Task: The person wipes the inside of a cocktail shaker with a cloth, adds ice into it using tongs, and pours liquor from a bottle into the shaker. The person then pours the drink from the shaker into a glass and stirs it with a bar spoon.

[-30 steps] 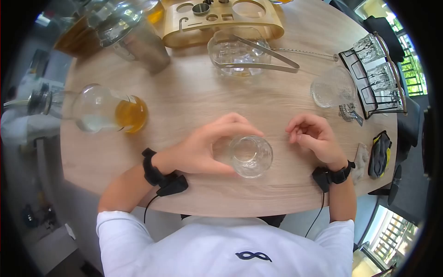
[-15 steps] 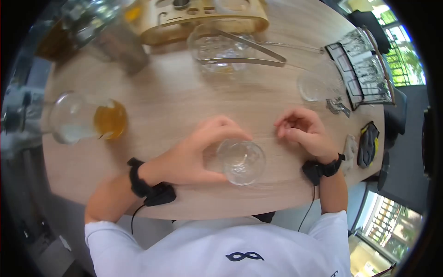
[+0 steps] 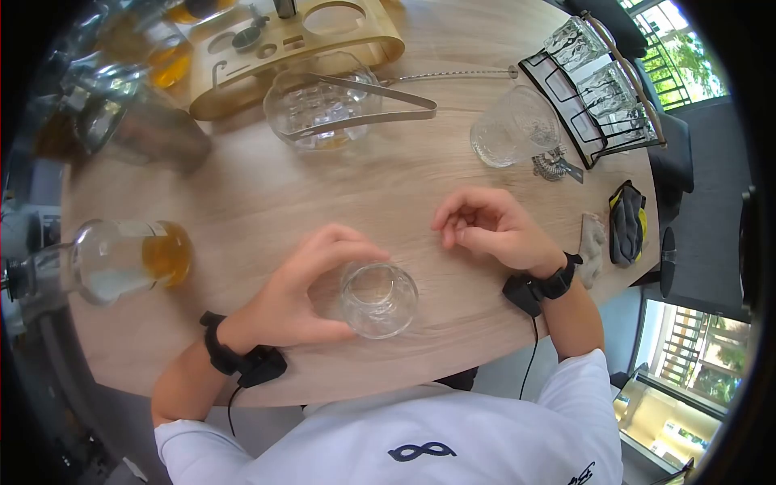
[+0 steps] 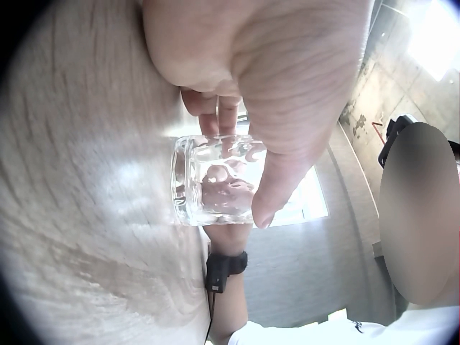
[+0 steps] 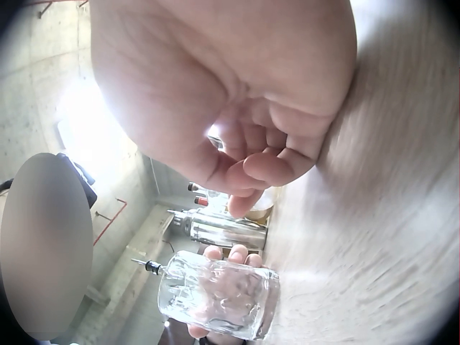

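A clear drinking glass (image 3: 380, 301) stands upright on the table near its front edge. My left hand (image 3: 295, 295) curves round it from the left, thumb on the near side and fingers on the far side. In the left wrist view the thumb lies against the wall of the glass (image 4: 215, 183) close to the rim. To the right of the glass, my right hand (image 3: 489, 230) rests on the table with loosely curled fingers and holds nothing. The right wrist view shows its fingers (image 5: 269, 169) bent in towards the palm.
A bottle with amber liquid (image 3: 166, 253) stands left; behind it is a metal shaker (image 3: 162, 133). Tongs (image 3: 388, 117) lie across a glass bowl (image 3: 279, 105) before a wooden stand (image 3: 380, 48). Right are a patterned glass (image 3: 497, 133), strainer (image 3: 550, 166), glass rack (image 3: 582, 133) and grey-yellow glove (image 3: 626, 226).
The head view has swung, so the table and both hands sit further left in it. The hands keep their pose, the left round the glass and the right beside it.
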Motion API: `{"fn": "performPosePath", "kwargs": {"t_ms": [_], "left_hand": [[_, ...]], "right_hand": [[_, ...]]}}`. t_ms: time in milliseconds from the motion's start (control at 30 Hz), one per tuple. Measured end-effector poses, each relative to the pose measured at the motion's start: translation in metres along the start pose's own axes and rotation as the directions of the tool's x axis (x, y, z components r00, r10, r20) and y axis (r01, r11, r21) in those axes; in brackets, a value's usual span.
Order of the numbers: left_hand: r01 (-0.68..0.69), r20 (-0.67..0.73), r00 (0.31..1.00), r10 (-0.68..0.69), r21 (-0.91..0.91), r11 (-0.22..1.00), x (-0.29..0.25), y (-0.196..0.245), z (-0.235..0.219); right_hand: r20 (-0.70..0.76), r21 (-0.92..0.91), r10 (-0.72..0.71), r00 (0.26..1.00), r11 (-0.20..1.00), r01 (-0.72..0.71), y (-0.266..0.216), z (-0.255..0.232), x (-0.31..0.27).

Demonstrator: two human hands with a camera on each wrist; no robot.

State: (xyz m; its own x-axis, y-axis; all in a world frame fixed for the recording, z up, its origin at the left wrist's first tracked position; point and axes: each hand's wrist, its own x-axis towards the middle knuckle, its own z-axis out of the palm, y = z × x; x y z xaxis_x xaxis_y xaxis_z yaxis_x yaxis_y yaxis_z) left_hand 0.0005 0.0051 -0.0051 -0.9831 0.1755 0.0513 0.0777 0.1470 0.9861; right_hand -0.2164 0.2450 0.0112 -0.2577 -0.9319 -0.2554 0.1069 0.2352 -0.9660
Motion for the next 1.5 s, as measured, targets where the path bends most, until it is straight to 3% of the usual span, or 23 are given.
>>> {"fn": "performPosePath", "kwargs": {"t_ms": [267, 467, 567, 633, 667, 700, 733, 767, 1067, 1500], "left_hand": [[-0.022, 0.003, 1.000, 0.022, 0.036, 0.999, 0.002, 0.001, -0.002], [0.012, -0.032, 0.999, -0.015, -0.074, 0.997, 0.001, -0.003, 0.003], [0.027, -0.056, 0.998, -0.026, 0.028, 0.999, 0.000, 0.001, -0.001], [-0.048, -0.020, 0.999, 0.051, 0.103, 0.993, 0.001, 0.004, -0.001], [0.012, -0.062, 0.998, -0.004, 0.130, 0.991, -0.002, 0.005, 0.000], [-0.013, -0.064, 0.998, 0.018, 0.077, 0.997, -0.001, 0.004, 0.001], [-0.057, -0.059, 0.997, 0.057, 0.016, 0.998, -0.001, 0.004, 0.001], [-0.048, -0.070, 0.996, 0.049, 0.020, 0.999, -0.003, 0.003, 0.001], [-0.053, -0.032, 0.998, 0.052, -0.028, 0.998, 0.000, 0.000, 0.001], [-0.036, -0.028, 0.999, 0.035, -0.024, 0.999, 0.000, 0.001, 0.000]], "right_hand": [[0.017, 0.055, 0.078, 0.997, 0.995, -0.078, -0.007, 0.000, -0.002], [0.054, 0.094, 0.106, 0.993, 0.989, -0.111, -0.005, -0.003, -0.003], [-0.013, 0.058, 0.107, 0.994, 0.993, -0.106, -0.007, 0.001, -0.002], [-0.041, 0.091, 0.073, 0.996, 0.993, -0.069, 0.002, -0.001, -0.002], [-0.078, 0.116, 0.036, 0.996, 0.993, -0.027, 0.006, 0.000, 0.000], [-0.032, 0.138, 0.024, 0.999, 0.990, -0.019, 0.007, 0.004, 0.002], [-0.089, 0.144, 0.025, 0.996, 0.990, -0.012, 0.006, 0.005, 0.001], [-0.158, 0.140, 0.031, 0.987, 0.990, -0.009, 0.005, 0.005, 0.001], [-0.120, 0.122, 0.119, 0.986, 0.987, -0.104, -0.002, 0.004, 0.001], [-0.106, 0.108, 0.114, 0.988, 0.989, -0.103, -0.001, 0.003, 0.000]]}}
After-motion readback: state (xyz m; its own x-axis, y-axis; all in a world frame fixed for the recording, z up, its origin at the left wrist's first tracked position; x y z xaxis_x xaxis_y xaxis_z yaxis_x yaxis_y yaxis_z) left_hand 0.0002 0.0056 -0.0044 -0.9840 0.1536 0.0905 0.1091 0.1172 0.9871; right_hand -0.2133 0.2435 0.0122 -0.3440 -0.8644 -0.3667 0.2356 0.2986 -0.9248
